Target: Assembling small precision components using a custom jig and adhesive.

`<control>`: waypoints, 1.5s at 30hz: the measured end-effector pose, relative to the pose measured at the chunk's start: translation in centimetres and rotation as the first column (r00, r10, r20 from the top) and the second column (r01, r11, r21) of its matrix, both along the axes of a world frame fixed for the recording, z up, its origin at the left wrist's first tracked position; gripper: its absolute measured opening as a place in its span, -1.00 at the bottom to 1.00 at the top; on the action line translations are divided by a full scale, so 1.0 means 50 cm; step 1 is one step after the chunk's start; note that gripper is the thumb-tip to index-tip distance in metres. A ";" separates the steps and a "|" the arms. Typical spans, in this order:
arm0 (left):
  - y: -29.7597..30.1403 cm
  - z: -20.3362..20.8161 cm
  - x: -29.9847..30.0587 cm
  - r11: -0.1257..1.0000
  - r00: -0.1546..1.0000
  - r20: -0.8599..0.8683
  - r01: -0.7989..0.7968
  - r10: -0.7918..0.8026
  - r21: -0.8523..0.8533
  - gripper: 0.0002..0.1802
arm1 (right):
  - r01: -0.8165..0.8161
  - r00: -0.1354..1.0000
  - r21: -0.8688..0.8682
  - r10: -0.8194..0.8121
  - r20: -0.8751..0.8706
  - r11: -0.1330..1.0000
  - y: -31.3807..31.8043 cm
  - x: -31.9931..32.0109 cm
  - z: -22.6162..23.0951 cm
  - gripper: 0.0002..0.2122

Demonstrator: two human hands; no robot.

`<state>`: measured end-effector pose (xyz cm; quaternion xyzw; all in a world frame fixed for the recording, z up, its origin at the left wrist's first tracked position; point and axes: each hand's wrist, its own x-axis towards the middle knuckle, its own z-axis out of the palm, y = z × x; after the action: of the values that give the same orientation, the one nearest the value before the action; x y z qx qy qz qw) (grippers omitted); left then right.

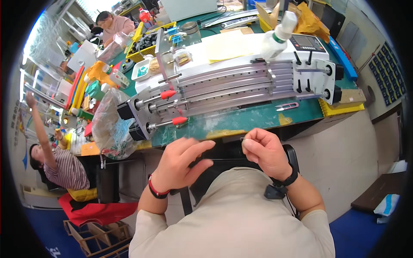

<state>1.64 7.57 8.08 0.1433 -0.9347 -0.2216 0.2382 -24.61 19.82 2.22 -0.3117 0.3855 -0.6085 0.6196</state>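
In front of my chest, my left hand is raised with thumb and fingers apart and nothing between them; its fingers are slightly blurred. My right hand is closed in a pinch, thumb against forefinger. A small dark tip shows at the pinch, too tiny to name. Beyond both hands lies a metal linear-rail machine along the bench, with red caps on its rod ends at the left. Small pink-handled thread snips rest on the green bench mat right of the middle, apart from my hands.
A crumpled clear plastic bag hangs at the bench's left edge. A white squeeze bottle stands behind the machine, near a grey device with a screen. One person sits at the left with an arm raised; another sits at the back.
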 end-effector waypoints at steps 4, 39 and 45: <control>-0.003 -0.027 -0.082 0.979 0.997 -0.059 0.035 -0.048 -0.199 -0.43 | 0.123 0.977 -0.140 -0.144 -0.156 0.983 0.033 -0.038 0.021 -0.96; 0.132 -0.269 -0.859 0.952 0.947 0.189 0.283 -0.259 -0.113 -0.05 | 0.772 -0.336 -0.591 -0.641 -0.690 0.232 0.318 -0.856 -0.234 -0.90; 0.131 -0.275 -0.856 0.962 0.943 0.246 0.255 -0.226 -0.095 0.00 | 0.699 -0.350 -0.582 -0.510 -0.786 0.416 0.328 -0.911 -0.313 -0.91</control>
<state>-41.13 14.12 -5.65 0.0376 -0.9787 -0.1713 0.1067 -70.14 36.20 -13.41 -0.3025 0.8170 -0.4518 -0.1921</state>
